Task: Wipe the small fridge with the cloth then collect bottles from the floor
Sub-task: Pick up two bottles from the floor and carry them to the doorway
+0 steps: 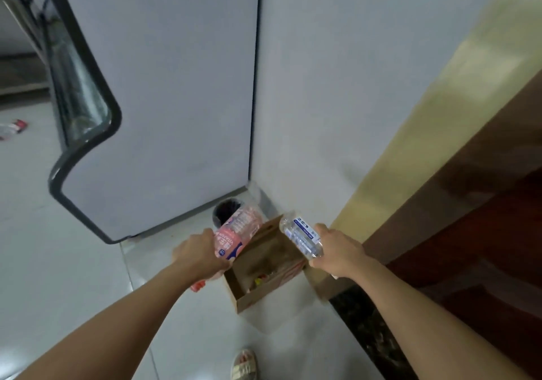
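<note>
My left hand [196,252] grips a clear bottle with a pink label [234,234], its red cap pointing down toward me. My right hand [337,252] grips a clear bottle with a white and blue label [300,234]. Both bottles are tilted over an open cardboard box [258,297] on the floor, which has a few small items at its bottom. The pale fridge [164,92] stands just behind, its dark-edged door [79,95] to the left. One more bottle with a red label [13,128] lies on the floor far left.
A small dark bin [224,211] sits between the fridge and the box. A white wall rises behind, and a brown wooden door [475,203] with a dark stone threshold is on the right. My sandalled foot [245,365] stands on the pale tiles.
</note>
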Available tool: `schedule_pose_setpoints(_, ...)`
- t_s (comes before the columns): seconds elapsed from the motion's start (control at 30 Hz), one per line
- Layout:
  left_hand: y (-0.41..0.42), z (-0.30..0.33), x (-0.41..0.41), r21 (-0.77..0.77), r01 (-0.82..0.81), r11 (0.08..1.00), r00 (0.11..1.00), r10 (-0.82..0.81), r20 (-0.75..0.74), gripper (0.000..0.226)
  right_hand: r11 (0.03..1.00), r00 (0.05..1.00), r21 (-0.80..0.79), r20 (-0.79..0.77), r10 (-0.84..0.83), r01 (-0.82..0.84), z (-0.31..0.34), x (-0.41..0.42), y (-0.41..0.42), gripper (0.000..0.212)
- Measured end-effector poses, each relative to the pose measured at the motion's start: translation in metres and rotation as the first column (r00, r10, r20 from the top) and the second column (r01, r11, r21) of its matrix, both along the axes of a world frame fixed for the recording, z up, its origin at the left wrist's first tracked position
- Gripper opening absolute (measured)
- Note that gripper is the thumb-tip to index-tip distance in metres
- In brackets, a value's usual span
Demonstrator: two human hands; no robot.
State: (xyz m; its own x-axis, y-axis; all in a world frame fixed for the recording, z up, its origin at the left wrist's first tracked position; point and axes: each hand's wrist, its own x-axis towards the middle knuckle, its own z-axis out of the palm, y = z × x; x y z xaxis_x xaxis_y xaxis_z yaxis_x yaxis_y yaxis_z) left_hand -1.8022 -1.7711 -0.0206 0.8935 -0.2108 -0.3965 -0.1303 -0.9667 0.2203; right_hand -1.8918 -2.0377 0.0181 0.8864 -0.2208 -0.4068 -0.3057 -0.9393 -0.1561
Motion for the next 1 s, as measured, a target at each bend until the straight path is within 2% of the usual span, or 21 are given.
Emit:
schedule_pose_setpoints(0.3,-0.043,-0.059,0.053,0.002,-0.125,0.992,0.981,0.124,-0.151,0.073,0.985,0.977,0.014,-0.123,0.174,-0.174,-0.056,0.096,-0.035,0.065)
schedule_pose_setpoints(0.53,-0.079,-0.095,0.071,0.051,-0.295,0.954,0.917,0.297,-0.267,0.071,0.966,0.939,0.059,-0.228,0.259,-0.252,-0.11,0.153,-0.068,0.069)
schedule_pose_setpoints(0.73,-0.112,-0.151,0.072,0.083,-0.448,0.89,0.828,0.448,-0.336,0.073,0.961,0.917,0.137,-0.292,0.272,-0.241,-0.184,0.197,-0.09,0.065)
schedule_pose_setpoints(1.0,-0.147,-0.27,0.094,0.121,-0.518,0.847,0.743,0.516,-0.428,0.073,0.975,0.893,0.151,-0.397,0.213,-0.165,-0.313,0.226,-0.11,0.063)
